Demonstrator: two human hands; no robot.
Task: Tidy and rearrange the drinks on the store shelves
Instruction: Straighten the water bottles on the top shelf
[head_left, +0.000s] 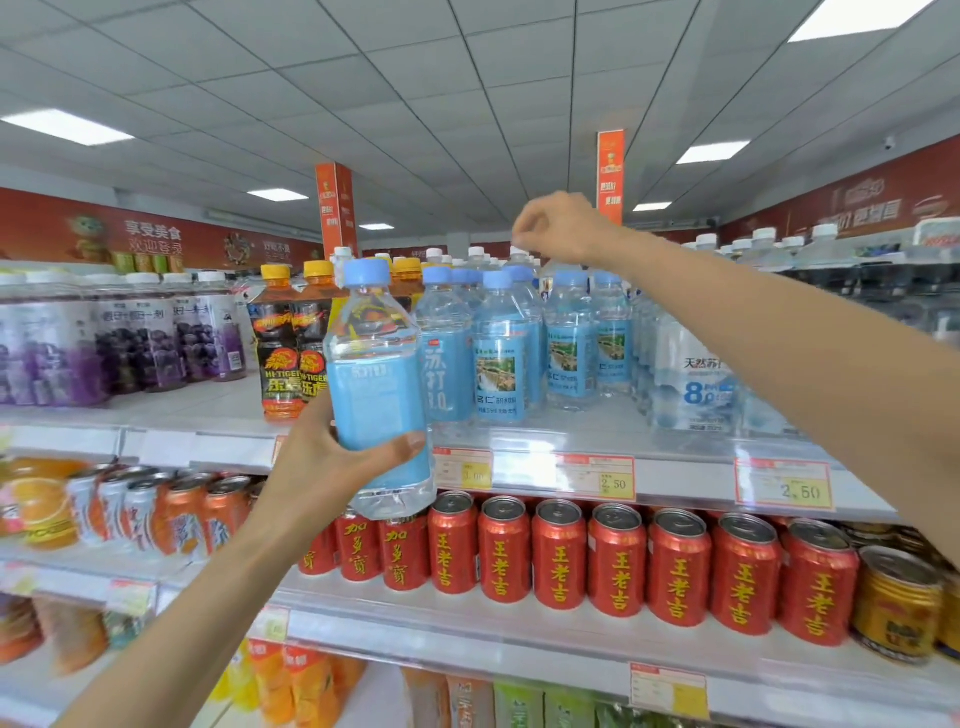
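The top shelf (171, 410) runs across your view, and the middle shelf (519, 639) sits below it. Along the middle shelf's front edge stands a long row of red cans (558, 558), shoulder to shoulder, with orange-printed cans (182, 514) towards the left end and a gold can (896, 603) near the right end.

On the top shelf, a block of blue-labelled water bottles (501, 353) with blue caps stands near the front edge, roughly in the middle. Just to its right are paler bottles with white labels (696, 374). At the left end stand purple grape bottles (140, 338), and between them and the water stand two orange-capped Hi-Tiger bottles (283, 343).

The drink you are handling is a blue-capped water bottle (376, 364). It is upright and off the shelf, in front of the top shelf's front edge, just left of the blue block and partly covering the Hi-Tiger bottles. Your left hand (332, 467) grasps it round the lower half, thumb across the front of the label.

Your right hand (558, 228) reaches over the blue block towards the back of the top shelf. Its fingers are bunched and point down at a white cap (519, 253); I cannot tell whether they actually grip it.

Yellow price tags (784, 486) hang on the top shelf's front rail.
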